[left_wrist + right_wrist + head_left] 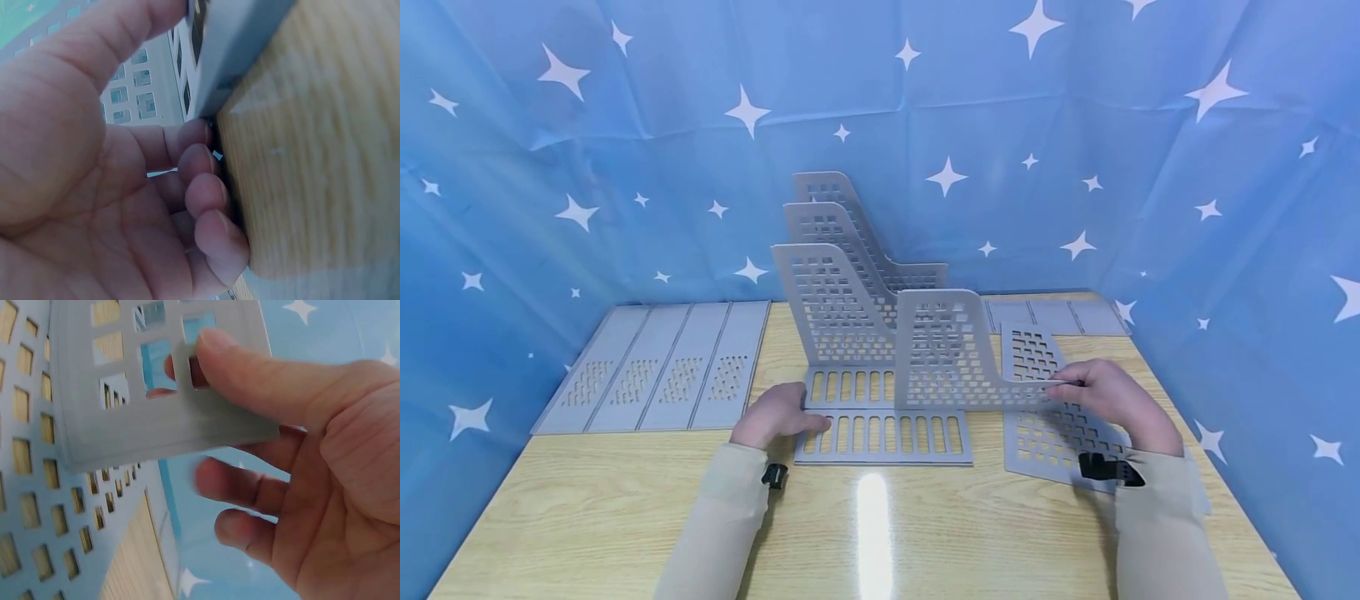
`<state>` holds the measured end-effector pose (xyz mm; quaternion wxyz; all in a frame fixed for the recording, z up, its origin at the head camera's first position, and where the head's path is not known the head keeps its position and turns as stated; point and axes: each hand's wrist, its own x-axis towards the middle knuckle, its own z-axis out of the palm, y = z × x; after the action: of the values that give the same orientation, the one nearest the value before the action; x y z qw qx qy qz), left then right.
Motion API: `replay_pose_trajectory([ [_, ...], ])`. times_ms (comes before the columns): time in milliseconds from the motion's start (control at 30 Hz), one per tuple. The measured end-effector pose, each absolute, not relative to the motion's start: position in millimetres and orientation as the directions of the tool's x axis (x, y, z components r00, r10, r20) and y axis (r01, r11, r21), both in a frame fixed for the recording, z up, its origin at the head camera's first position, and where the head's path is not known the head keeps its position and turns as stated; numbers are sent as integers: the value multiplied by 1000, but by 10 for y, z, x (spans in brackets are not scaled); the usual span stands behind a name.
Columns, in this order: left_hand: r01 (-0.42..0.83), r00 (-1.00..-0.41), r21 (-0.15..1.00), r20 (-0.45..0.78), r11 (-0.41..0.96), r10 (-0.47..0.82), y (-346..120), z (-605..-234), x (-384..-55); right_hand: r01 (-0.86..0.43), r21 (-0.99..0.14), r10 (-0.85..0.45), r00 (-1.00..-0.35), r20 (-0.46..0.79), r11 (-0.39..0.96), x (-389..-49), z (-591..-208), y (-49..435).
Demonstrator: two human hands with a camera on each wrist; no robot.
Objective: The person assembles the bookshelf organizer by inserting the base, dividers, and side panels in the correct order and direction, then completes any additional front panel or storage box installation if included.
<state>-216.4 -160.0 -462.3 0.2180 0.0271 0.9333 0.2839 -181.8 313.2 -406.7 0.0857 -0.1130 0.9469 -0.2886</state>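
A grey slotted base panel [880,457] lies on the table. At its left end my left hand [777,412] grips the edge, with the thumb on top; in the left wrist view the fingertips [206,187] curl in low against the wood beside the panel's edge [234,47]. My right hand [1103,393] pinches the low end of a perforated side panel [904,358], held upright over the base's right part. The right wrist view shows the thumb across this panel's corner [181,431]. Behind, three similar side panels [808,333] stand in a row.
At the left lie several flat grey panels [662,333] side by side. More flat panels [1052,317] lie at the back right. A loose perforated panel [1018,454] lies under my right hand. A blue star-patterned curtain [880,83] hangs round the wooden table [985,533].
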Motion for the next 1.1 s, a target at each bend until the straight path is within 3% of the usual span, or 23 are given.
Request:
replay_pose_trajectory([
  [300, -53, -907, 527, -381, 848, 181, -1607, -4606, -2145, -281, -587, -342, -940, 7, 759, -1893, -4117, 2885],
  [533, -25, -904, 519, -377, 854, 202, -1614, -4596, -2145, -418, -640, -455, -883, 118, 645, -1969, -4242, 2602],
  [1100, 78, -878, 684, -297, 725, 375, -1781, -4612, -2177, -386, -704, -433, -893, 123, 597, -1999, -4405, 2067],
])
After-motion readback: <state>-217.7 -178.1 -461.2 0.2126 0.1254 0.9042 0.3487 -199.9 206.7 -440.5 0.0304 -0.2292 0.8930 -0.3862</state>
